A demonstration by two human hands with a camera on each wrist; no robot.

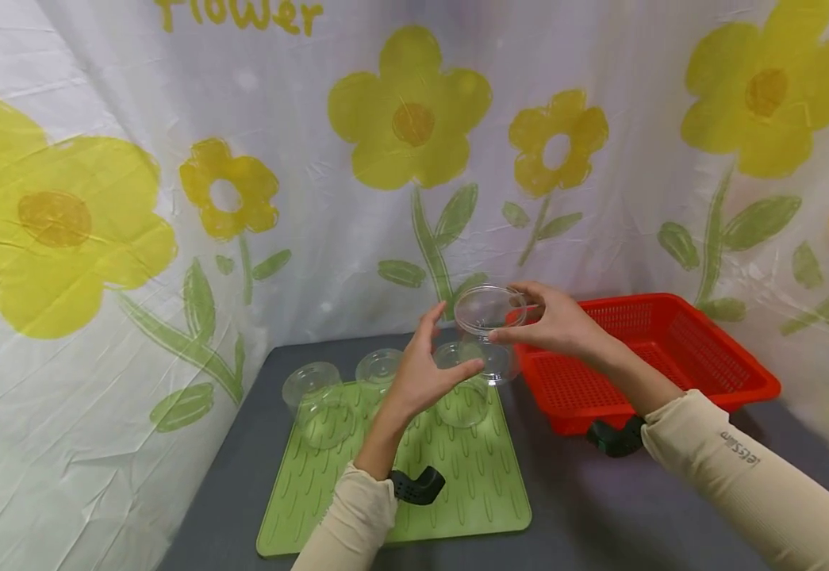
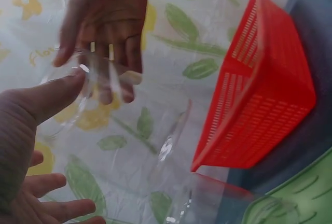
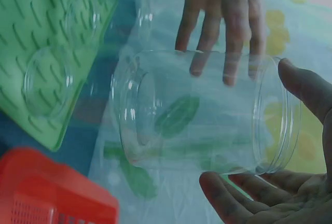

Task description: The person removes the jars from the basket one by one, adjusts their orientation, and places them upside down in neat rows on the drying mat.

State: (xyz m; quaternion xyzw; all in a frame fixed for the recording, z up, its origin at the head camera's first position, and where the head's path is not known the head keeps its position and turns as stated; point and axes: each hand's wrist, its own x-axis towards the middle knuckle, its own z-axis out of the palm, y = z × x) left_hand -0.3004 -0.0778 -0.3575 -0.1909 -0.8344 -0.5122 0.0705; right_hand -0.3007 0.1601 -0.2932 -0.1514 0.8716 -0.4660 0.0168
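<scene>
A clear jar [image 1: 481, 323] is raised above the back right of the green mat [image 1: 457, 507]. My right hand [image 1: 553, 321] grips it near its rim, thumb on one side and fingers on the other. In the right wrist view the jar [image 3: 202, 115] looks see-through, with nothing visible inside. Close beside it is my left hand [image 1: 421, 377], its fingers spread and fairly straight; whether it touches the jar I cannot tell. Other clear jars [image 1: 324, 416] stand on the mat, partly hidden behind the left hand.
A red perforated basket [image 1: 671, 403] sits right of the mat, behind my right forearm. Both mat and basket rest on a dark grey table [image 1: 221, 484]. White cloth [image 1: 300, 262] painted with yellow flowers hangs behind and along the sides.
</scene>
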